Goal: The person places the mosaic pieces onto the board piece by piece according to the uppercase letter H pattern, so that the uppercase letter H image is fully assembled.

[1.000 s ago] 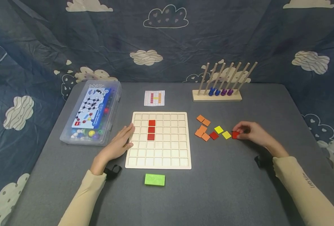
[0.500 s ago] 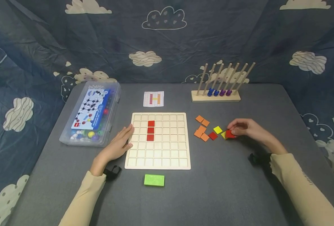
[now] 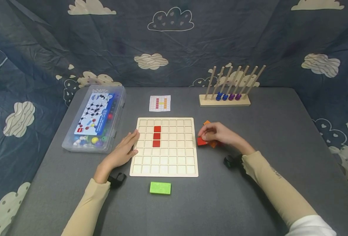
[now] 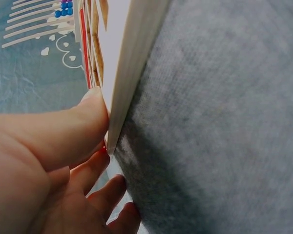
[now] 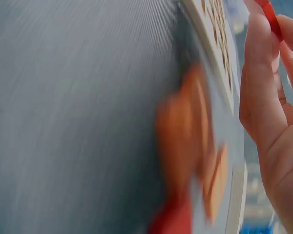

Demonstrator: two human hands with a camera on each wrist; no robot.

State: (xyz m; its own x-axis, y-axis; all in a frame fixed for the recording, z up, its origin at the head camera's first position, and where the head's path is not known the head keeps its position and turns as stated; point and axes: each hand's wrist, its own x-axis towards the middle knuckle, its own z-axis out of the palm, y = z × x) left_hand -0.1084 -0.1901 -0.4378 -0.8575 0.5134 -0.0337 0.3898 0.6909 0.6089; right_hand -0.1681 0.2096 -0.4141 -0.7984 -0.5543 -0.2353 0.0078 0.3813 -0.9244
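Note:
A wooden grid board [image 3: 164, 160] lies mid-table, with a column of 3 red tiles [image 3: 156, 136] set in its squares. My left hand [image 3: 122, 147] rests against the board's left edge, fingers extended; in the left wrist view the thumb [image 4: 90, 114] touches the edge. Just off the board's right side, my right hand [image 3: 221, 133] pinches a red tile [image 3: 201, 141] between thumb and fingers, raised above the table in the right wrist view. Beneath that hand lie orange tiles [image 3: 206, 122], partly covered. Another red tile [image 5: 175, 219] shows blurred; the yellow tiles are hidden.
A small pattern card [image 3: 160, 103] lies behind the board. Back right stands a peg abacus [image 3: 225, 103] with blue and purple beads. A clear plastic case [image 3: 92, 119] sits at left, and a green block [image 3: 160, 188] in front of the board.
My right hand has carried the red tile leftward, over the yellow and orange tiles, close to the board's right edge. The left hand has stayed on the board.

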